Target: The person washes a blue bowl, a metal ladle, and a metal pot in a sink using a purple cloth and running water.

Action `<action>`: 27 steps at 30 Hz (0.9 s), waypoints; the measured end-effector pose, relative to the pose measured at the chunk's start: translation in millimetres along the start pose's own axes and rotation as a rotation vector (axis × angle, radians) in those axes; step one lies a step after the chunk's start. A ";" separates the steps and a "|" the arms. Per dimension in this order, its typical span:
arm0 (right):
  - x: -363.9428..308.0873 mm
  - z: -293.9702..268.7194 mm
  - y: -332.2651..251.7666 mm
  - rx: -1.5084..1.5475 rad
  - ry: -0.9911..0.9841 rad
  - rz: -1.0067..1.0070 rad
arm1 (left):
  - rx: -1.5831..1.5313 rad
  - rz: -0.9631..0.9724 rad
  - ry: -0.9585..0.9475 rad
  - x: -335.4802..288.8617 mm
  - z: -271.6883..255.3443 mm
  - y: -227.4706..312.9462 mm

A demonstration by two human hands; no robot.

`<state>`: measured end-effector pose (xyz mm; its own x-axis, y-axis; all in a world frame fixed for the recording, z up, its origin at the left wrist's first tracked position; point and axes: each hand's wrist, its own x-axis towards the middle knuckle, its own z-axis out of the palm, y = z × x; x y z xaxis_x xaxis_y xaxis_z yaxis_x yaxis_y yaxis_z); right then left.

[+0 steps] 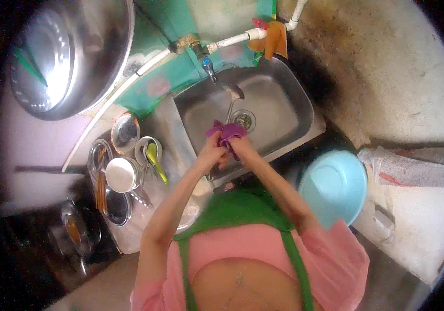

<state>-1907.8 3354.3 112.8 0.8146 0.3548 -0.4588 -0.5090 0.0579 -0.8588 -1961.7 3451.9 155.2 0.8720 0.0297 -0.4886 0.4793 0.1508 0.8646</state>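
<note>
Both hands are together over the near left part of the steel sink point(281, 111). My left hand point(211, 153) and my right hand point(242, 147) are closed on a bunched purple cloth point(227, 131). A metal ladle point(236, 93) extends from the cloth toward the far side, its bowl under the tap point(208, 66). The cloth is wrapped about the ladle's handle; the fingers hide the handle's near end, so I cannot tell which hand grips it. Just right of the cloth is the drain strainer point(243, 121), holding small green scraps.
Left of the sink stand a white bowl point(121, 174), a light-green spoon point(154, 160) in a cup, brown chopsticks point(101, 192) and a dark lid point(117, 206). A light-blue basin point(334, 187) is at the right. An orange glove point(276, 40) hangs on the white pipe point(232, 40).
</note>
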 end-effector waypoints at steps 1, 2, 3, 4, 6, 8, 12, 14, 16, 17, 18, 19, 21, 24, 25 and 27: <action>-0.1 -5.4 -3.1 0.066 -0.087 0.002 | 0.004 0.001 -0.007 -2.0 3.5 1.5; 0.7 -8.6 -5.7 0.132 -0.176 0.003 | 0.033 0.013 0.038 -5.4 8.3 2.7; 13.9 -10.5 5.3 0.135 -0.171 0.000 | 0.061 0.025 0.084 -9.4 12.5 2.5; 37.0 -16.0 23.9 0.128 -0.053 -0.029 | 0.068 0.028 0.073 -12.4 17.3 -2.8; 60.8 -14.2 31.2 0.120 0.050 -0.050 | 0.169 -0.024 0.120 -22.1 17.8 -22.7; 73.6 -16.1 26.4 -0.213 0.184 -0.188 | 0.245 0.051 0.164 -28.7 23.2 -25.0; 106.1 -47.3 39.7 -0.117 0.372 -0.166 | 0.318 -0.045 0.106 -54.3 29.2 -10.4; 121.6 -97.2 46.3 0.346 0.197 -0.103 | 0.286 -0.072 0.068 -66.6 26.0 -1.3; 107.7 -104.9 29.7 0.382 0.086 -0.135 | -0.048 -0.253 0.013 -77.9 7.5 -0.5; 94.3 -102.9 13.7 0.418 -0.005 -0.175 | -0.049 -0.251 0.023 -81.5 1.2 2.0; 76.3 -92.8 -4.6 0.420 -0.014 -0.174 | -0.132 -0.276 -0.012 -84.1 -3.7 5.2; 54.5 -79.9 -23.9 0.176 -0.154 -0.250 | -0.213 -0.301 -0.052 -85.6 -5.2 9.4; 40.5 -61.1 -22.9 -0.489 -0.131 -0.826 | -0.233 -0.315 -0.106 -84.5 1.4 22.7; 38.4 -37.7 -24.3 -0.710 -0.099 -1.132 | -0.160 -0.351 -0.128 -90.7 13.6 44.3; 36.7 -35.4 -30.7 -0.512 -0.222 -0.947 | -0.057 -0.370 -0.118 -93.3 16.6 49.7; 57.0 -45.0 -38.7 -0.398 -0.436 -0.630 | -0.009 -0.344 -0.118 -96.4 18.8 52.1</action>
<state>-1829.2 3330.2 109.7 0.6913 0.6975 0.1886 0.2040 0.0619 -0.9770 -2018.9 3438.3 249.5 0.6653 -0.1382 -0.7337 0.7465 0.1407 0.6504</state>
